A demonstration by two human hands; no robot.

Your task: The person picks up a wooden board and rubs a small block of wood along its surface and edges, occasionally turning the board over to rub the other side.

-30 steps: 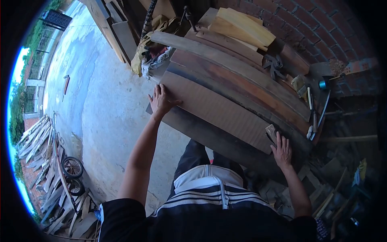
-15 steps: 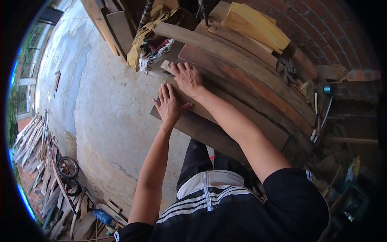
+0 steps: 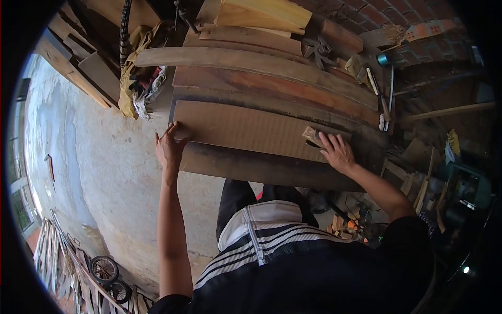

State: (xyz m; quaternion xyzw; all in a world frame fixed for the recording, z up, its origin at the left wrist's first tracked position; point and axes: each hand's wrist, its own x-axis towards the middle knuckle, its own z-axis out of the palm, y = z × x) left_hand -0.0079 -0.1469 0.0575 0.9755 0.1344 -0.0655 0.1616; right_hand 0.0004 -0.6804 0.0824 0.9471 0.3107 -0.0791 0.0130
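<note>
A long brown wooden board with faint ripples across its face lies on the workbench in front of me. Near its right end, my right hand is closed on a sanding block, a small piece of wood with a dark strip at its underside, resting on the board's face. My left hand grips the board's near left corner, with the fingertips at the end and the thumb along the near edge.
Curved planks lie beyond the board, with yellow wood pieces behind them. A metal star-shaped handle, a brush and a teal spool are at the back right. A cloth sack hangs at the left.
My right hand has slid the sanding block from the board's left end to near its right end. My left hand has shifted from lying flat on the board to its corner. The view has turned.
</note>
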